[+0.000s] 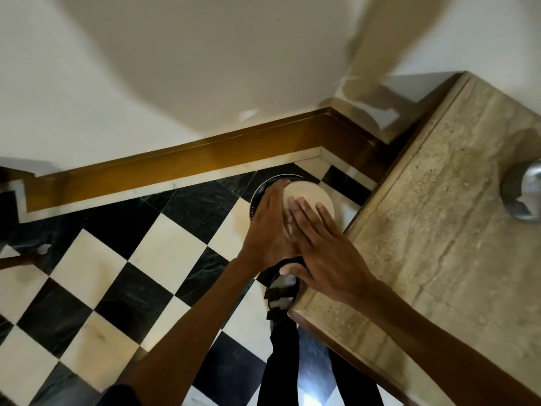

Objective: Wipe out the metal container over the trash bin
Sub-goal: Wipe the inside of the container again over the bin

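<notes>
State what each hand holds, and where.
Left hand grips the container by its left side wall. Right hand lies flat, fingers on its pale face; no grip visible.

No legible txt or labels anywhere.

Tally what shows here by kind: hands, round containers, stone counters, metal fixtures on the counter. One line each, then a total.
Hands: 2, left hand and right hand
Round containers: 1, the container under both hands
Stone counters: 1, the counter
Metal fixtures: 1, the fixture at the picture's right edge
Total: 5
</notes>
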`<action>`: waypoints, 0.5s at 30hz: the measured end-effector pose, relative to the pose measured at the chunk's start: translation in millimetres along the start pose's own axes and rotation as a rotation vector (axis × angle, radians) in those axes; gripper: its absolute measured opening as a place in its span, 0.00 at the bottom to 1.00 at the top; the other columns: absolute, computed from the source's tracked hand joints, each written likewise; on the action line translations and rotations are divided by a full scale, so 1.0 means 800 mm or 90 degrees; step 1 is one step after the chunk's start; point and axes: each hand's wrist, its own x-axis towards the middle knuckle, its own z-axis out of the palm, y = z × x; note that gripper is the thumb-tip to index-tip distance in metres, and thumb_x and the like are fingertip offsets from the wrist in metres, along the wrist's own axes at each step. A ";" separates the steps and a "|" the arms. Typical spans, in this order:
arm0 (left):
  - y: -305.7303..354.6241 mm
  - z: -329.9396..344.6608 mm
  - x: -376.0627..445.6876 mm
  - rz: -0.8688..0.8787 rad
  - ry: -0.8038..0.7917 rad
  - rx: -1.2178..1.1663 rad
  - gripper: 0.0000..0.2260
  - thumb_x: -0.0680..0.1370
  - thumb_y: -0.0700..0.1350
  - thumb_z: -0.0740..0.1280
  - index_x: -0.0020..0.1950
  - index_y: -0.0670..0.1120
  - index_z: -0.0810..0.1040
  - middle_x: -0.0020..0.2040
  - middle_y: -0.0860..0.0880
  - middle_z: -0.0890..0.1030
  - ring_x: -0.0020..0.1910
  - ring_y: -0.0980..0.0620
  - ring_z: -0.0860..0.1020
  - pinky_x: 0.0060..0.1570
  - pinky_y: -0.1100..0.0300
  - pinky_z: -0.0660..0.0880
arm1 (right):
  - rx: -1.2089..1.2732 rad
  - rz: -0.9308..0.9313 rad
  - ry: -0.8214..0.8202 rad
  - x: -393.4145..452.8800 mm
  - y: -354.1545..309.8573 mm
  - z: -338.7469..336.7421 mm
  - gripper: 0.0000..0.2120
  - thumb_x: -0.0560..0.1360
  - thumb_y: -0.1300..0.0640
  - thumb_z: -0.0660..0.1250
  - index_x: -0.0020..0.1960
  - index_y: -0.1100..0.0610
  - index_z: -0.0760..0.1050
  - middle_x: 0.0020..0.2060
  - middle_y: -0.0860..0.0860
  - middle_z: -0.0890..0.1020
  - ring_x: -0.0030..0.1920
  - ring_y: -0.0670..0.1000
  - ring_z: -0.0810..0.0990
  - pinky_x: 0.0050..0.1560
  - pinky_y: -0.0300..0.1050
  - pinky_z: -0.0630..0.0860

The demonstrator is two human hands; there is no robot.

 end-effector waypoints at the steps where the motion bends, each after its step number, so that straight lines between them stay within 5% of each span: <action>1: 0.000 0.002 0.003 0.006 -0.012 0.016 0.45 0.70 0.75 0.63 0.76 0.48 0.55 0.72 0.33 0.68 0.71 0.47 0.63 0.73 0.49 0.63 | -0.003 -0.010 -0.030 0.000 0.003 0.002 0.46 0.76 0.27 0.46 0.80 0.60 0.46 0.81 0.60 0.52 0.81 0.59 0.48 0.79 0.62 0.53; 3: -0.002 -0.002 0.002 0.018 -0.021 0.043 0.47 0.65 0.70 0.71 0.75 0.50 0.55 0.73 0.36 0.68 0.73 0.52 0.62 0.73 0.52 0.64 | 0.015 -0.012 -0.021 0.004 0.003 0.002 0.46 0.76 0.27 0.47 0.80 0.60 0.46 0.81 0.61 0.54 0.81 0.59 0.49 0.79 0.62 0.55; 6: -0.002 0.002 -0.004 0.028 -0.013 0.025 0.49 0.66 0.73 0.69 0.76 0.47 0.57 0.74 0.40 0.68 0.72 0.55 0.63 0.73 0.68 0.60 | 0.031 0.028 0.061 0.001 0.001 -0.007 0.45 0.76 0.29 0.48 0.79 0.60 0.46 0.80 0.61 0.55 0.81 0.61 0.52 0.80 0.61 0.55; 10: 0.003 0.004 -0.004 0.024 -0.041 0.027 0.46 0.68 0.62 0.76 0.77 0.50 0.56 0.75 0.43 0.67 0.74 0.51 0.64 0.76 0.57 0.62 | 0.011 -0.007 0.001 -0.006 0.006 0.004 0.46 0.77 0.28 0.49 0.80 0.60 0.44 0.80 0.61 0.55 0.81 0.60 0.51 0.77 0.63 0.59; 13: 0.000 0.001 -0.005 0.055 -0.019 0.021 0.50 0.62 0.64 0.78 0.76 0.50 0.57 0.74 0.43 0.67 0.72 0.58 0.62 0.71 0.74 0.59 | 0.033 0.031 0.077 -0.010 0.002 -0.006 0.45 0.76 0.29 0.47 0.79 0.62 0.51 0.80 0.62 0.57 0.80 0.62 0.54 0.79 0.62 0.56; 15: 0.000 -0.001 -0.001 0.029 -0.004 0.034 0.50 0.62 0.65 0.76 0.76 0.47 0.58 0.74 0.41 0.68 0.71 0.57 0.64 0.71 0.71 0.61 | 0.023 0.032 0.062 -0.013 0.001 -0.004 0.45 0.77 0.29 0.47 0.80 0.61 0.49 0.80 0.61 0.54 0.81 0.61 0.51 0.79 0.63 0.55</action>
